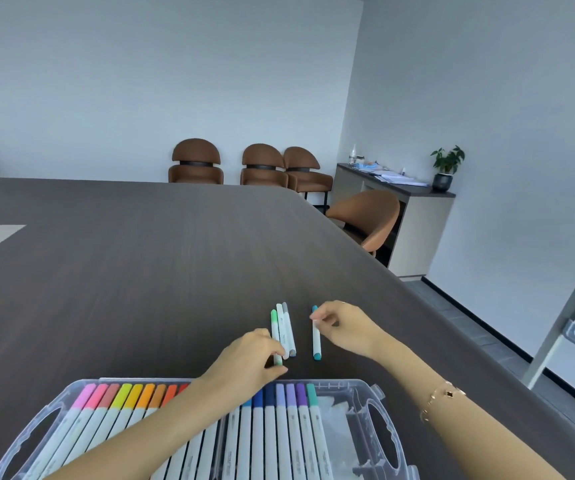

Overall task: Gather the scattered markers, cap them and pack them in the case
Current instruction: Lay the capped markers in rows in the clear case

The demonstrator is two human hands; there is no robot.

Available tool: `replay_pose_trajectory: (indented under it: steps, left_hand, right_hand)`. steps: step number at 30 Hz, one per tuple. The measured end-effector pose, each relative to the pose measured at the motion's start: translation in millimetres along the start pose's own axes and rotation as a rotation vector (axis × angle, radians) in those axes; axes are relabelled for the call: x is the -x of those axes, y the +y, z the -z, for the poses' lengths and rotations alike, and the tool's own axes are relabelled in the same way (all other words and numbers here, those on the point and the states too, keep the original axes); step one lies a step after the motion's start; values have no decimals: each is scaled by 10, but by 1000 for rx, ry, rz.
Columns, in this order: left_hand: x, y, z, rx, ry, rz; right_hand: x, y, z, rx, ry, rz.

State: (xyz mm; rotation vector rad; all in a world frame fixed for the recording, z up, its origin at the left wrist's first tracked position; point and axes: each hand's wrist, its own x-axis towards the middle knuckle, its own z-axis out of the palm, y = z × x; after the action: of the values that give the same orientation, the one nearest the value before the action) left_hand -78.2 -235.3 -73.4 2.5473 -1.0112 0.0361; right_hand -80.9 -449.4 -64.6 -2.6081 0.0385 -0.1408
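A clear plastic marker case (376, 403) lies open at the table's near edge, holding a row of several capped markers from pink to teal; its right end has free slots. Beyond it, three markers lie side by side: a green-capped one (274, 323) and two grey-capped ones (285, 323). My left hand (251, 362) reaches over the case and pinches the near ends of this group. A teal-capped marker (316, 341) lies to their right, and my right hand (345, 327) pinches its far end.
The dark wood table (140, 271) stretches far ahead, its right edge running diagonally. Brown chairs (196, 162) stand along the back wall, another chair (369, 216) at the table's right side. A sideboard with a plant (447, 168) is at the right wall.
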Motion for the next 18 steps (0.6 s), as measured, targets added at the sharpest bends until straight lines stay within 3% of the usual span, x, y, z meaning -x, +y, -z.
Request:
replay_pose_trajectory:
  steps: [4, 9, 18]
  left_hand:
    - [-101, -80, -59, -9, 3, -7]
    - [-110, -145, -90, -16, 7, -45]
    - [-65, -173, -86, -32, 28, -70]
  right_hand:
    - [-453, -113, -215, 95, -64, 99]
    - [-757, -125, -464, 205, -134, 78]
    - [-842, -74, -584, 218, -114, 96]
